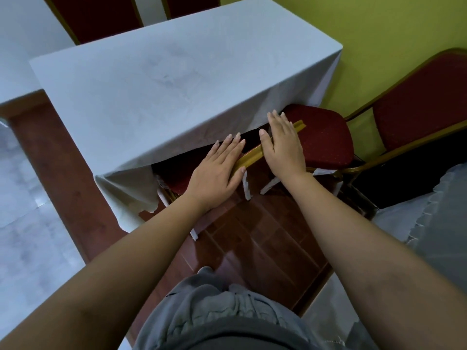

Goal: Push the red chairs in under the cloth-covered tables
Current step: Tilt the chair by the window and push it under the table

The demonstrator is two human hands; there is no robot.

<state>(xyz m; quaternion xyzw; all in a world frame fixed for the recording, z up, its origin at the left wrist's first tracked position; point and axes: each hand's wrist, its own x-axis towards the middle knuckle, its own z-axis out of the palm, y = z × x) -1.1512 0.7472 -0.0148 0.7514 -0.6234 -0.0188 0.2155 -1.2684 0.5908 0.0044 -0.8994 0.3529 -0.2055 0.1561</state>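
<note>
A white cloth-covered table [177,84] stands in front of me. A red chair is tucked against its near edge. Only its gold top rail [249,157] and a strip of its red seat [177,179] show below the hanging cloth. My left hand [218,170] lies flat on the rail's left end with straight fingers reaching toward the cloth. My right hand [283,145] lies flat across the rail's right part, fingers straight. A second red chair [424,102] stands at the right, turned toward the table's end, its seat [323,140] touching the cloth edge.
Two more red chair backs [96,18] rise behind the table's far side. Another white-clothed table [20,46] is at the left, and a lace-edged cloth [429,223] at the right. A yellow-green wall [379,34] closes the right side. The floor is red-brown tile [252,236].
</note>
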